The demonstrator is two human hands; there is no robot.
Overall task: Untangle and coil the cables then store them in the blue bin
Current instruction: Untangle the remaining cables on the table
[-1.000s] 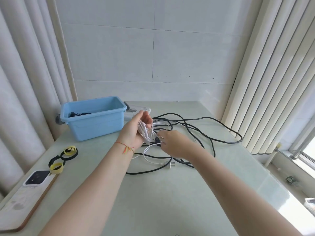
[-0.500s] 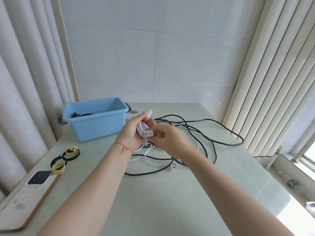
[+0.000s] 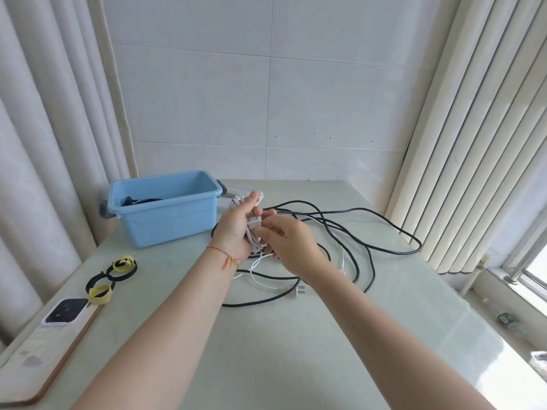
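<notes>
My left hand [image 3: 236, 229] holds a bundle of coiled white cable [image 3: 254, 233] above the table. My right hand [image 3: 291, 242] pinches the white cable against that bundle. A loose end of the white cable with a plug [image 3: 297, 290] trails on the table below. A long black cable [image 3: 367, 232] lies in tangled loops to the right and under my hands. The blue bin [image 3: 165, 213] stands at the back left with a dark cable [image 3: 142, 200] inside it.
Black and yellow strap loops [image 3: 114, 276] lie on the left of the table. A phone [image 3: 64, 311] rests on a wooden board [image 3: 44, 359] at the near left. A white power strip [image 3: 236, 192] sits behind the bin. Curtains hang on both sides.
My right hand has risen from the table to the bundle in my left hand. The view has shifted a little, and the white cable's loose end is shorter.
</notes>
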